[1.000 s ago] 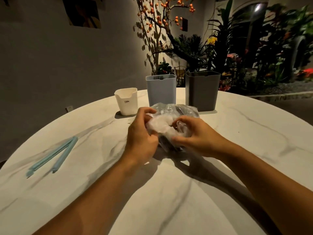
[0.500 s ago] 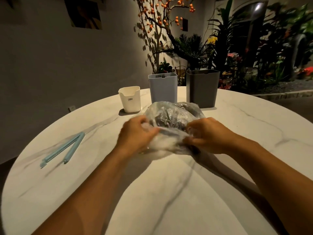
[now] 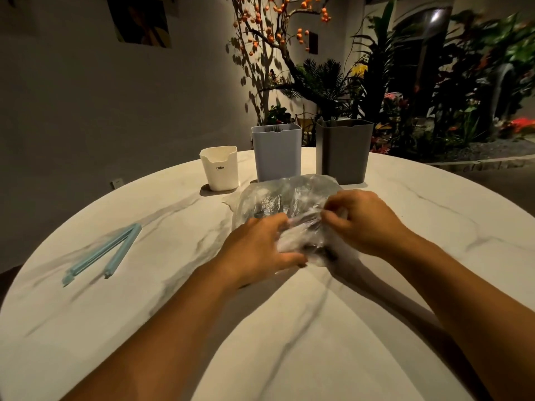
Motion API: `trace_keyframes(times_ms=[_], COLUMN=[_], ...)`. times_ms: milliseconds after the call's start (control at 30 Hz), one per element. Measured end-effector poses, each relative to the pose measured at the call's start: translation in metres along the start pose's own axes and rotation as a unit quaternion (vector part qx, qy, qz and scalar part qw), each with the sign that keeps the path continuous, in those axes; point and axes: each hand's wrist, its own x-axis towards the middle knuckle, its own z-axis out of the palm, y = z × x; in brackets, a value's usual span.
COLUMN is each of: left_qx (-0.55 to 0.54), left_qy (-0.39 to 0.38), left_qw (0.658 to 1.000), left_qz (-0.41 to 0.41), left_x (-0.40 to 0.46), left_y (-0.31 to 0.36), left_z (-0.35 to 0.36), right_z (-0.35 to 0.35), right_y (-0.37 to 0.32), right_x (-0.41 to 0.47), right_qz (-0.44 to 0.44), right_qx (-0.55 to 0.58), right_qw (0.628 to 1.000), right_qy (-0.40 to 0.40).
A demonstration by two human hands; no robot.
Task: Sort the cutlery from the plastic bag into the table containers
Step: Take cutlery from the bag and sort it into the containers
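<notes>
Marble table (image 3: 289,357), dim lit; plastic bag (image 3: 289,198) lay at 12 o'clock before three containers (image 3: 276,153). My left hand (image 3: 257,250) and right hand (image 3: 366,221) both pinched its mouth. I judged: spread film apart slowly, cutlery could spill.

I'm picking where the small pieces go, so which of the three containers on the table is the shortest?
The white container, leftmost in the row. It has dark lettering on its front and stands much lower than the light blue container and the dark grey container beside it.
</notes>
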Motion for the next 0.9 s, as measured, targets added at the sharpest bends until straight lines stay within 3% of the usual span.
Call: trace_keyframes(times_ms=[100,267,367,433,500,567,600,667,733,900], left_qx=[-0.137,-0.188,-0.194,-0.206,-0.325,-0.401,-0.361,-0.196,-0.086,-0.038], left_qy=[0.017,0.103,0.158,0.176,0.128,0.053,0.024,-0.027,-0.110,-0.120], left_qw=[0.990,0.977,0.968,0.961,0.937,0.914,0.931,0.980,0.990,0.992], left_qz=[-0.030,-0.008,0.009,0.044,0.021,-0.039,-0.042,-0.005,0.013,0.009], left_x=[0.003,0.008,0.009,0.008,0.005,0.006,0.006,0.006,0.002,-0.003], left_y=[0.002,0.000,0.003,0.006,0.012,0.011,0.008,-0.001,-0.004,-0.004], left_z=[-0.001,-0.005,-0.009,-0.012,-0.020,-0.022,-0.021,-0.015,-0.011,-0.015], right_z=[0.001,-0.002,-0.007,-0.008,-0.008,-0.010,-0.010,-0.008,-0.004,-0.003], right_y=[0.002,-0.002,-0.009,-0.017,-0.027,-0.036,-0.037,-0.033,-0.029,-0.029], right_x=[0.001,0.003,0.002,0.000,-0.005,-0.010,-0.011,-0.011,-0.010,-0.011], right_qz=[0.014,0.014,-0.027,-0.096,-0.143,-0.110,-0.078,-0.053,-0.074,-0.108], right_qx=[-0.031,-0.090,-0.056,0.023,0.160,0.260,0.264,0.166,0.047,-0.060], right_qw=[0.993,0.967,0.963,0.971,0.971,0.959,0.960,0.968,0.965,0.962], right_qy=[0.110,0.237,0.264,0.217,0.106,-0.002,-0.058,-0.182,-0.249,-0.243])
